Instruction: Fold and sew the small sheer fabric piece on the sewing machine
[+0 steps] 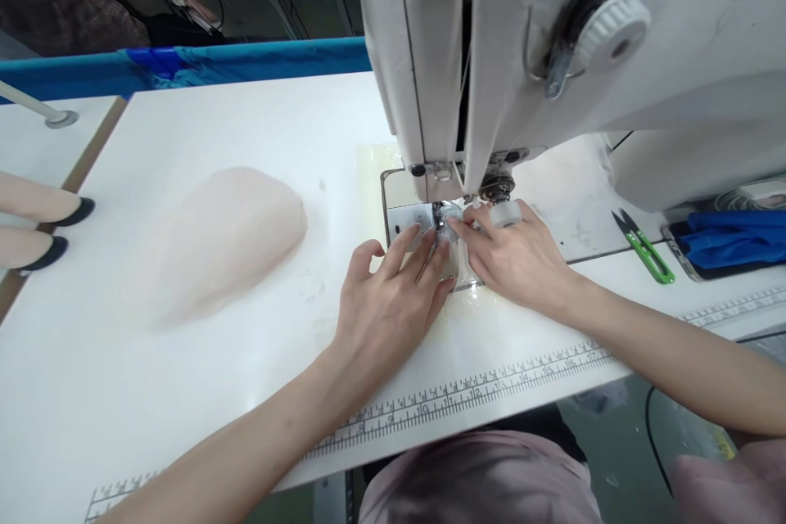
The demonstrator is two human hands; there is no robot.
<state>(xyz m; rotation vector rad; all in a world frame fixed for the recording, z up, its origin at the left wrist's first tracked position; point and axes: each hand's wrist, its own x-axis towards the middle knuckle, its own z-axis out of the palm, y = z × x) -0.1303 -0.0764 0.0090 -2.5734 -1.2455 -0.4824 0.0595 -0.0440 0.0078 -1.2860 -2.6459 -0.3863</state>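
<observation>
The presser foot (438, 216) sits just right of the frame's centre. The left hand (388, 303) lies with its grip open by the needle plate (399, 218); whether the right hand (521, 260), curled close, pinches anything, I can't tell. Press lightly, staying clear of the foot.

Sewing machine (605, 94) partly off-frame

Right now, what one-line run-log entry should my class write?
left hand: fingers spread at needle plate; right hand: fingertips nearby, grip unclear; sewing machine: above plate; green snips: table, right; pale piece: table, left
</observation>
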